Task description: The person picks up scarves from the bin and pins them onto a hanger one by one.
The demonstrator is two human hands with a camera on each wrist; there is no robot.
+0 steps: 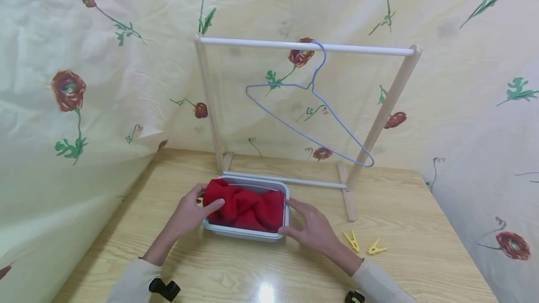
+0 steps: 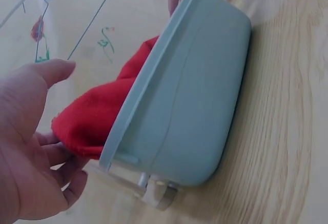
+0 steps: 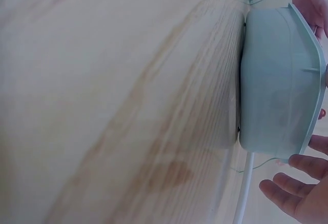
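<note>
A crumpled red cloth fills a pale blue-grey plastic basin on the table. At the basin's left end is my left hand. In the left wrist view, the fingers of that hand touch the underside of the cloth where it overhangs the rim, while the thumb is held apart from it. My right hand rests at the basin's right end, fingertips at the rim. The right wrist view shows the fingers of this hand spread loosely beside the basin wall.
Behind the basin stands a wooden rack with a white top bar. A blue wire hanger hangs from it, tilted down to the right. Two yellow clothespins lie on the table to the right. Flowered fabric surrounds the table.
</note>
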